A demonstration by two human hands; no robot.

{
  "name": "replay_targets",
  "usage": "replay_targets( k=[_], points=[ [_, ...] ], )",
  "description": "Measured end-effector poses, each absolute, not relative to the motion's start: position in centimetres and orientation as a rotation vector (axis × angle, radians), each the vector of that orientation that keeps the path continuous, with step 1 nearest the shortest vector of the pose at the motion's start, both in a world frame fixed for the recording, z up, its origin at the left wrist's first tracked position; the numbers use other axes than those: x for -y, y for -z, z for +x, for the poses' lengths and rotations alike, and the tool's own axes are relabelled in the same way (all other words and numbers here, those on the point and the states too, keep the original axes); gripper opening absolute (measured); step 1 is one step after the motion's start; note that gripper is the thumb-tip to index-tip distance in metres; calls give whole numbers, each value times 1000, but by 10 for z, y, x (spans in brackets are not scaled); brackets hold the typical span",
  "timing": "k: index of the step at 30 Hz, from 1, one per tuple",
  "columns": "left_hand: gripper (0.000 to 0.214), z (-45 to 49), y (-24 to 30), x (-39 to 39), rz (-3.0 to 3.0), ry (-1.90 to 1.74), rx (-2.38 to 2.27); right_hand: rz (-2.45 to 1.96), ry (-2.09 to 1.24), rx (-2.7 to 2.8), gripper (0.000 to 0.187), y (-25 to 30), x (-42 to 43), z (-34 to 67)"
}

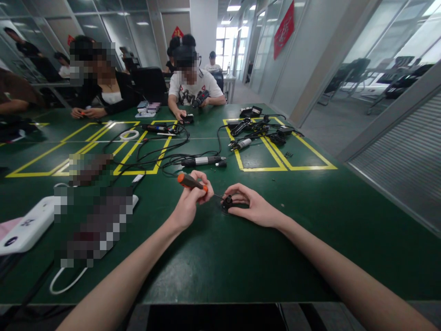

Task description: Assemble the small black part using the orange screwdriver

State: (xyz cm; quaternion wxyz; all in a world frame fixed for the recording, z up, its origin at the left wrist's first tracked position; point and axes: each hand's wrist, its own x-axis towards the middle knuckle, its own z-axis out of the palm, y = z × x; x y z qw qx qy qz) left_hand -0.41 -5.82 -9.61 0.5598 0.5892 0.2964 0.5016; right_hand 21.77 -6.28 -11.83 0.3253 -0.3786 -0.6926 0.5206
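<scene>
My left hand (193, 197) is closed around a screwdriver (188, 180) with an orange and dark handle. Its thin shaft points right, and the tip reaches a small black round part (227, 202) on the green table (193, 276). From the right, my right hand (251, 204) grips that part between thumb and fingers. The part has a wide base and a short upright stub; what exactly it is I cannot make out. Just beyond my hands lies a silver and black pen-shaped tool (201, 161) with a cable, beside a small black piece (221, 163).
Yellow tape (310, 168) marks rectangles on the table. Black cables and adapters (258, 128) are heaped at the back right. To the left are a white power strip (31, 223) and a white tape ring (129, 134). Across the table a person (196, 87) holds a drill (200, 98).
</scene>
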Motion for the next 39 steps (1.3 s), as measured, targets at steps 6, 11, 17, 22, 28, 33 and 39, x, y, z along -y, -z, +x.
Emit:
replay_targets(
  k=[6,11,17,22,28,33,39],
  points=[
    [24,-4,90,63,1434,-1244,-786,-949,-1452,1804,44,118,62,219],
    [36,-1,87,64,1461,-1293,-720,-945,-1433,1808,38,117,63,217],
    [40,1,88,66,1513,-1323,-693,-948,-1389,1795,35,121,63,213],
    [37,2,91,65,1542,-1325,-694,-932,-1373,1785,33,124,63,211],
    [32,-4,89,67,1507,-1239,-656,-924,-1346,1784,30,124,65,209],
    [32,-4,84,70,1544,-1178,-663,-913,-1344,1770,27,127,66,206],
    [34,0,80,67,1464,-1168,-668,-910,-1345,1743,29,129,68,202]
  ],
)
